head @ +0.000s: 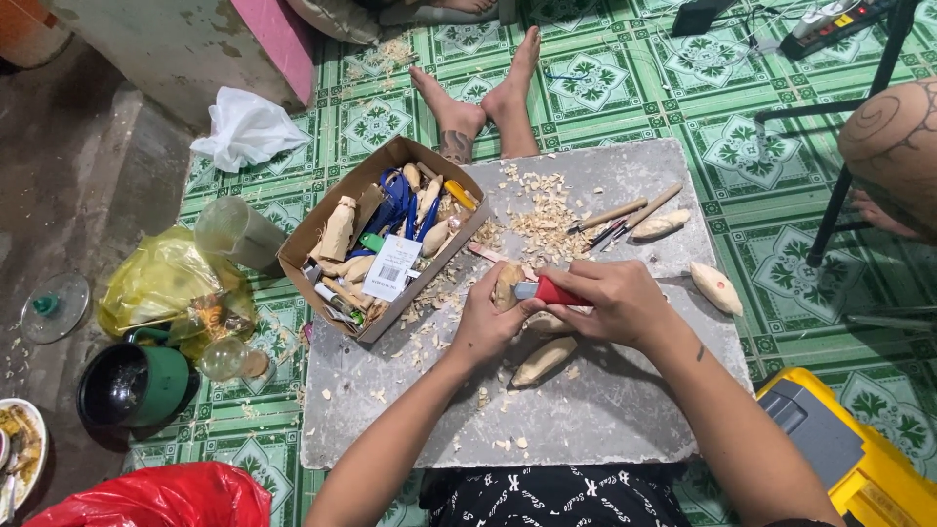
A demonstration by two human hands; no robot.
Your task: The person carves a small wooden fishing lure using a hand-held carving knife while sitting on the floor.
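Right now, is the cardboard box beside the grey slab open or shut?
Open. The cardboard box has no lid over it, so its wooden pieces, blue-handled tools and a white tag show from above.

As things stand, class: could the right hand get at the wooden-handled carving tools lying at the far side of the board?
Probably yes. The carving tools lie uncovered just beyond the right hand, but it grips a red-handled knife.

Left hand [485, 322] holds wood piece [507, 286], right hand [610, 304] apparently a red-handled knife [552, 292]
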